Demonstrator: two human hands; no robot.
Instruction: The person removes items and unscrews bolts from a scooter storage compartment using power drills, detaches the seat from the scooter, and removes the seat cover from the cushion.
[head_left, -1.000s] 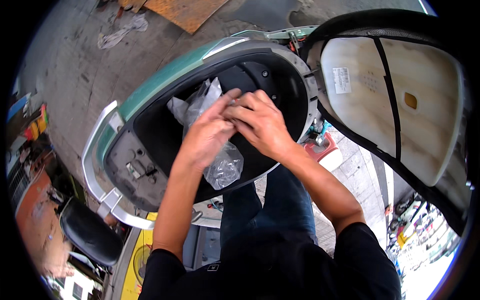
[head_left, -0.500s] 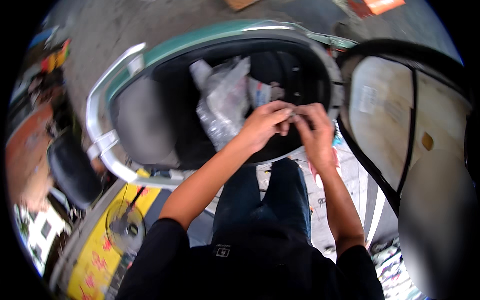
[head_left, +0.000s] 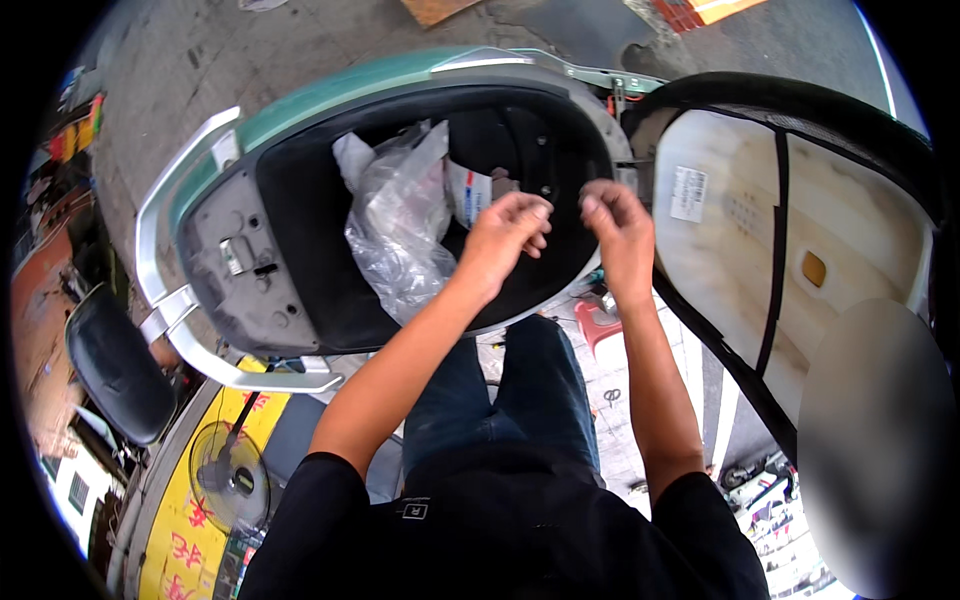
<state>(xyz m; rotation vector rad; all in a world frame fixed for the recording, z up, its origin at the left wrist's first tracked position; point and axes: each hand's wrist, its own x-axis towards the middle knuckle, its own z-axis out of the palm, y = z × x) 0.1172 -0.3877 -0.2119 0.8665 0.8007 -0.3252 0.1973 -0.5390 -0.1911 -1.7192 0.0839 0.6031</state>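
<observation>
Both hands hover over the right part of a scooter's black under-seat storage well [head_left: 310,215]. My left hand [head_left: 500,240] is closed, thumb and forefinger pressed together and the other fingers curled; anything in the pinch is too small to make out. A short gap to the right, my right hand [head_left: 622,225] has its fingers bent and drawn to the thumb, and what it may hold is hidden. A crumpled clear plastic bag [head_left: 398,225] lies in the well left of my hands. Beside it sits a white packet [head_left: 468,195] with red and blue print, partly behind my left hand.
The raised seat [head_left: 720,240] shows its pale underside at right. A silver grab rail [head_left: 155,220] curves round the scooter's left end. Lower left stand a fan [head_left: 230,480] and a yellow board with red writing [head_left: 170,530]. A red stool [head_left: 595,325] is below my right forearm.
My hands were together at the fingertips and have come apart, the right staying to the right of the left. The view has shifted, so the scooter sits further left in the picture.
</observation>
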